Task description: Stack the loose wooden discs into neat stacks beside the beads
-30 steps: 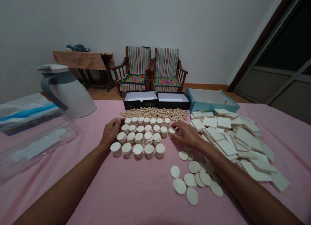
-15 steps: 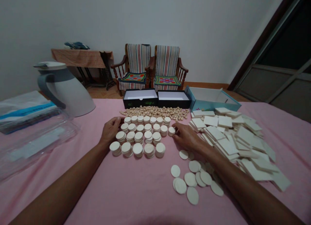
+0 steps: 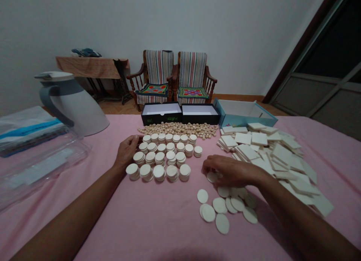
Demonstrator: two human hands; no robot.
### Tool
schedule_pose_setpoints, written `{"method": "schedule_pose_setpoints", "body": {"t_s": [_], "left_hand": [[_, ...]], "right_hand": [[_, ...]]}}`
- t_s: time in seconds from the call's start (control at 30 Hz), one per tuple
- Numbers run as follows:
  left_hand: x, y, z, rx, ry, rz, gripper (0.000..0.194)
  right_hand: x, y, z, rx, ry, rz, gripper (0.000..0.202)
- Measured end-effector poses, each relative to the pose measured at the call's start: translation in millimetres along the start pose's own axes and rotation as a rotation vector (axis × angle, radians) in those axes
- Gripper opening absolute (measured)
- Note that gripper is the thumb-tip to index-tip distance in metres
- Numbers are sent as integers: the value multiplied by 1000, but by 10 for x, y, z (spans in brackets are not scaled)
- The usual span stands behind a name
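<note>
Rows of stacked pale wooden discs (image 3: 159,171) stand in the middle of a pink-covered table (image 3: 135,216). At the left end of the back rows, my left hand (image 3: 126,150) rests on its side with fingers loosely extended; some fingertips are hidden beside the stacks. My right hand (image 3: 229,170), empty with its fingers bent downward, hovers over a loose disc (image 3: 211,177) that it partly covers. A short disc stack (image 3: 197,151) stands apart from it at the right end of the second row. Nearer to me lie several scattered loose discs (image 3: 208,213).
Square wooden tiles (image 3: 282,156) are heaped at right. Small wooden pieces (image 3: 180,130) spread behind the stacks, before two black boxes (image 3: 162,119) and a blue box (image 3: 245,121). A jug (image 3: 84,110) and clear plastic packaging (image 3: 47,167) stand left. Two armchairs (image 3: 159,69) are beyond.
My right hand has let go of the short stack at the end of the second row and moved toward me, over the loose discs. My left hand stays by the stacks.
</note>
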State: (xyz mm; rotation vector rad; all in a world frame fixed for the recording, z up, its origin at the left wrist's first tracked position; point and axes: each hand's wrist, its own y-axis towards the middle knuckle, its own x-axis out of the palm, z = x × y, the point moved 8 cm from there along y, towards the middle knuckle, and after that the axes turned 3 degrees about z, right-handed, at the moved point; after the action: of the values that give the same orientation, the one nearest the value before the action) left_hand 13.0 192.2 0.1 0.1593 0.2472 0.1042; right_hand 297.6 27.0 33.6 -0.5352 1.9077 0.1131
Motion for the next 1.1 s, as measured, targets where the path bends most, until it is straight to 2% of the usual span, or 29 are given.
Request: {"method": "schedule_pose_setpoints", "body": {"t_s": [0.1, 0.2, 0.27, 0.43, 0.5, 0.6, 0.77, 0.93, 1.0, 1.1], "left_hand": [[-8, -10, 23, 1, 22, 10, 39], [-12, -4, 21, 16, 37, 8, 39], [-10, 7, 7, 26, 39, 2, 41], [0, 25, -31, 28, 39, -14, 43], [4, 26, -33, 28, 31, -16, 43], [3, 27, -42, 24, 20, -13, 42], [4, 39, -77, 26, -3, -18, 44], [9, 57, -97, 40, -16, -29, 48], [5, 58, -91, 39, -5, -25, 48], [0, 51, -71, 30, 23, -20, 48]], "right_hand": [[84, -7, 3, -17, -27, -9, 35], [69, 52, 37, -26, -33, 26, 30], [-29, 115, 77, -5, -18, 116, 27], [-324, 301, 251, 100, -3, 483, 18], [-345, 371, 296, 109, -8, 565, 15], [-312, 444, 306, 100, -12, 614, 14], [-278, 466, 276, 108, -28, 624, 18], [-403, 303, 310, 96, 26, 621, 12], [-386, 210, 361, 126, 3, 513, 11], [-240, 71, 422, 148, -47, 287, 23]]}}
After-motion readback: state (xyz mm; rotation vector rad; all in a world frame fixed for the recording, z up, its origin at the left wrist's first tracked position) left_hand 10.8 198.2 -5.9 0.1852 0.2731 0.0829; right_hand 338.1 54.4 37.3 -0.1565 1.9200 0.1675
